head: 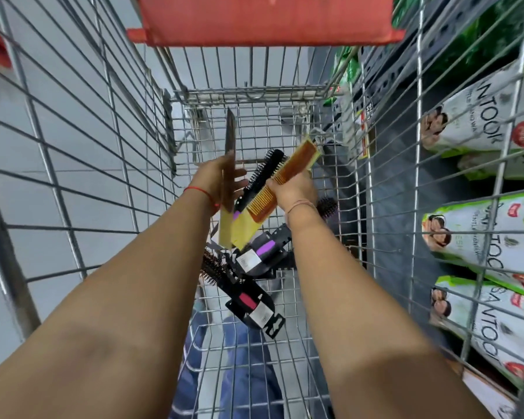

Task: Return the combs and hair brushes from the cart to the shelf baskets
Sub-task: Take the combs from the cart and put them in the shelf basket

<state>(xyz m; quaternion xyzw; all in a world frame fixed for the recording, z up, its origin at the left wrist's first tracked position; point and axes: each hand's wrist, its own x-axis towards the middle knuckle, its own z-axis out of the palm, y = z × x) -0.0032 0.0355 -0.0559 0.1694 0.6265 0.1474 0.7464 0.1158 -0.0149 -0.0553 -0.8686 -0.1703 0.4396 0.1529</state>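
Observation:
Both my arms reach down into a wire shopping cart (pixel 285 98). My left hand (pixel 217 176) grips a dark brown comb (pixel 230 140) that stands nearly upright, edge on, with a yellow card at its lower end. My right hand (pixel 295 187) holds an amber comb (pixel 288 173) on a yellow backing card, tilted up to the right. Under the hands lie black hair brushes on the cart floor: one with a purple handle (pixel 262 173), a packaged one with a purple label (pixel 263 252), one with a pink handle (pixel 248 300), and a round brush (pixel 327 205) behind my right wrist.
The cart's red child-seat flap (pixel 266 19) hangs across the top. To the right, beyond the cart's wire side, shelves hold white and green pouches (pixel 478 122). Grey floor tiles (pixel 58 116) show through the left side. Blue trouser legs (pixel 242 373) appear below the cart floor.

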